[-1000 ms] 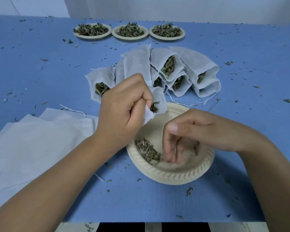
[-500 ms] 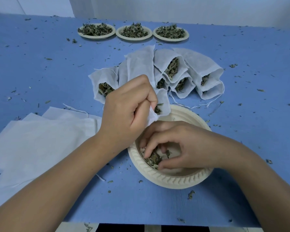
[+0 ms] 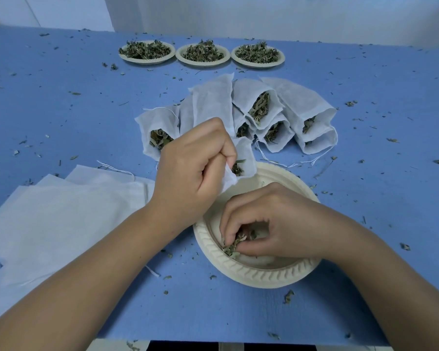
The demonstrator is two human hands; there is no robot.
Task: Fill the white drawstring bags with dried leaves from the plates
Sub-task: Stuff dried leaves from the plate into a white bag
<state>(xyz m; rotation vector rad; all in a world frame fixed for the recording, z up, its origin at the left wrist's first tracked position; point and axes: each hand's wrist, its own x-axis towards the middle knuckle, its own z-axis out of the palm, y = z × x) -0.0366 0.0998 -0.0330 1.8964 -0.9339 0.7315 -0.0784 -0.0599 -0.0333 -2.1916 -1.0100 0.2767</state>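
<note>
Left hand clutches the white drawstring bag at the far rim of the near plate; right hand pinches dried leaves there. Filled bags behind, empty bags left.

A plate sits at the front of the surface, slightly right of centre. The right hand lies inside it, fingers pinching leaves at its left side. The left hand holds a bag over the plate's far rim. Behind that lies a cluster of filled bags. Flat bags are stacked to the left. Three full plates line the far edge.
</note>
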